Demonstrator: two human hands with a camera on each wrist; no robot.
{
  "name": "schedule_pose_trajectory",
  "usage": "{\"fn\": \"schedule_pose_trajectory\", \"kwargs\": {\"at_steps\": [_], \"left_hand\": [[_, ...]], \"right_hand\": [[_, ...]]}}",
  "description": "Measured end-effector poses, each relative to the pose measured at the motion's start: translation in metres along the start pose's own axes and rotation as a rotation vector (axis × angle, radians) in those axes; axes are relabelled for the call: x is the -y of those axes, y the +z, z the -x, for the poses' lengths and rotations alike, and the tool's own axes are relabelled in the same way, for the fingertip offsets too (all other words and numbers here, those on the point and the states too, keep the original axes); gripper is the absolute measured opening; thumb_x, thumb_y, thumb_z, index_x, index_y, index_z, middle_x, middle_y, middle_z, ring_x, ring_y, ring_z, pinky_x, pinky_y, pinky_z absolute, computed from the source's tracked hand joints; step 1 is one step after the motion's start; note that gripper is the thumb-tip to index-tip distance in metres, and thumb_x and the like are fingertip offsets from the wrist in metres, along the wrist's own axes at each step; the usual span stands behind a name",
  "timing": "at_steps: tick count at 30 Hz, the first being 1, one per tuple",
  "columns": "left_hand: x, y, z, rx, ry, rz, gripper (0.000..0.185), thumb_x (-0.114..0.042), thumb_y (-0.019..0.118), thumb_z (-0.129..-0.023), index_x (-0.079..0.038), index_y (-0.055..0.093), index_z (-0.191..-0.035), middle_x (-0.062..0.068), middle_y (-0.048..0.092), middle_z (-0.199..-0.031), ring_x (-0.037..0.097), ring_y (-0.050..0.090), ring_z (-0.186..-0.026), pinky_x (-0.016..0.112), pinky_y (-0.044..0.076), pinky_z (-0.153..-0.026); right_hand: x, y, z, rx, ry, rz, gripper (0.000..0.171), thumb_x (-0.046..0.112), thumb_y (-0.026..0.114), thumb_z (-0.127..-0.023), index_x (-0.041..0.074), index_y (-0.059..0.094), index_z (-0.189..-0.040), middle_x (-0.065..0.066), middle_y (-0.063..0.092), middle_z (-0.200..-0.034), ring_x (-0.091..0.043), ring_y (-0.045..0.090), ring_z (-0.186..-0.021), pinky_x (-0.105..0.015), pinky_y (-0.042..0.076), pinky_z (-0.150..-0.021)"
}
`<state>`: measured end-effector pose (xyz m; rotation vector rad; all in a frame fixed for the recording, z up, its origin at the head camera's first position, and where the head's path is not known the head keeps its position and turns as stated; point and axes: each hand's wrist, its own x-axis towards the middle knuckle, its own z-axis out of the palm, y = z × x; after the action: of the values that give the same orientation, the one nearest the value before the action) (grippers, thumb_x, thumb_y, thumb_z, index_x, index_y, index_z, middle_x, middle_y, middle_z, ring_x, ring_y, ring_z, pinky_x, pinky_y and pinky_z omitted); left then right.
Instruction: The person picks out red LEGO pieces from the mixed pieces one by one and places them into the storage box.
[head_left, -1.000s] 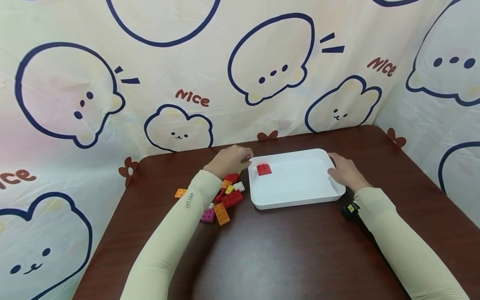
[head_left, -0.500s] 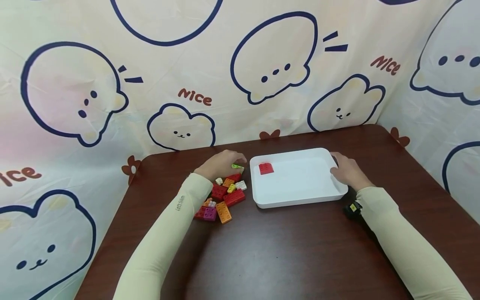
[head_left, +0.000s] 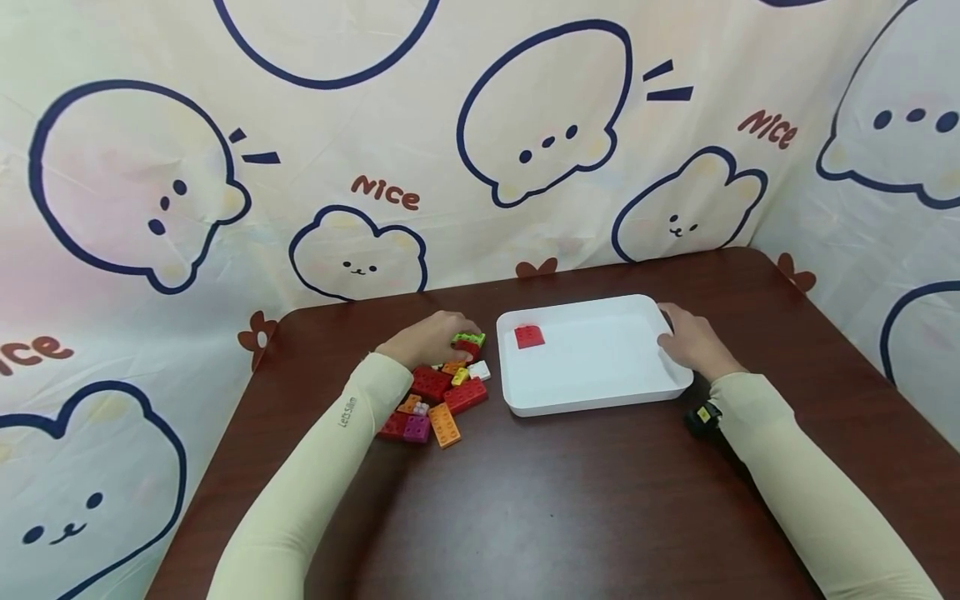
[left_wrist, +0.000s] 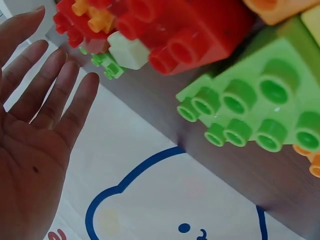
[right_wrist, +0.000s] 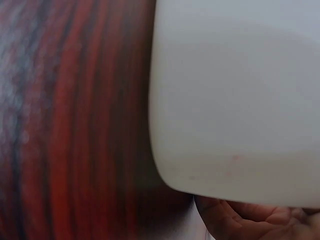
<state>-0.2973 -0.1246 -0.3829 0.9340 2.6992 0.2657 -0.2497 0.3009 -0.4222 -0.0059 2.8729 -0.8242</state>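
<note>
L hand [head_left: 429, 340] rests over the brick pile [head_left: 438, 398] just left of the white tray [head_left: 600, 392], fingers straight and spread in the wrist view, touching a green brick [head_left: 469, 339] at the pile's far end. R hand [head_left: 692, 343] rests on the tray's right rim, grip can't be told. One red brick [head_left: 529, 336] lies inside the tray, far-left corner.
</note>
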Motion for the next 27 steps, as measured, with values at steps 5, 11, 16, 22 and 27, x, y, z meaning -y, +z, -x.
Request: {"fn": "schedule_pose_trajectory", "kwargs": {"at_steps": [5, 11, 16, 22, 27], "left_hand": [[0.002, 0.003, 0.002, 0.018, -0.003, -0.021, 0.046, -0.024, 0.077, -0.092, -0.013, 0.066, -0.135, 0.009, 0.063, -0.132, 0.027, 0.056, -0.123, 0.041, 0.052, -0.101], [0.002, 0.006, 0.001, 0.041, -0.018, -0.047, 0.045, -0.027, 0.076, -0.093, -0.015, 0.066, -0.135, 0.009, 0.062, -0.133, 0.027, 0.056, -0.123, 0.042, 0.052, -0.100], [0.003, 0.008, 0.002, 0.036, -0.028, -0.057, 0.045, -0.025, 0.076, -0.093, -0.015, 0.066, -0.136, 0.009, 0.063, -0.131, 0.026, 0.057, -0.120, 0.041, 0.053, -0.099], [0.003, 0.008, 0.002, 0.017, -0.016, -0.061, 0.045, -0.022, 0.078, -0.091, -0.017, 0.067, -0.134, 0.006, 0.063, -0.128, 0.023, 0.059, -0.117, 0.038, 0.054, -0.097], [0.002, 0.011, 0.000, 0.014, -0.016, -0.065, 0.044, -0.020, 0.079, -0.090, -0.016, 0.067, -0.133, 0.007, 0.063, -0.128, 0.025, 0.059, -0.119, 0.040, 0.054, -0.097]], "right_hand": [[0.000, 0.000, 0.001, -0.002, -0.002, -0.001, 0.064, 0.007, 0.047, -0.099, -0.011, 0.021, -0.155, -0.038, 0.028, -0.153, -0.055, 0.031, -0.138, -0.067, 0.029, -0.111], [-0.001, 0.000, 0.001, -0.006, -0.002, 0.005, 0.063, 0.007, 0.048, -0.099, -0.010, 0.021, -0.155, -0.038, 0.029, -0.153, -0.054, 0.031, -0.138, -0.066, 0.030, -0.111], [0.000, 0.002, -0.001, -0.017, -0.015, 0.010, 0.063, 0.006, 0.048, -0.099, -0.010, 0.022, -0.155, -0.037, 0.030, -0.153, -0.054, 0.032, -0.138, -0.066, 0.031, -0.111], [-0.002, 0.002, 0.000, -0.018, -0.014, 0.009, 0.064, 0.007, 0.048, -0.099, -0.010, 0.021, -0.155, -0.038, 0.030, -0.153, -0.055, 0.033, -0.137, -0.066, 0.031, -0.110], [-0.002, 0.002, 0.001, -0.017, -0.010, 0.003, 0.064, 0.007, 0.048, -0.099, -0.010, 0.021, -0.155, -0.038, 0.029, -0.153, -0.055, 0.033, -0.137, -0.066, 0.031, -0.110]]}}
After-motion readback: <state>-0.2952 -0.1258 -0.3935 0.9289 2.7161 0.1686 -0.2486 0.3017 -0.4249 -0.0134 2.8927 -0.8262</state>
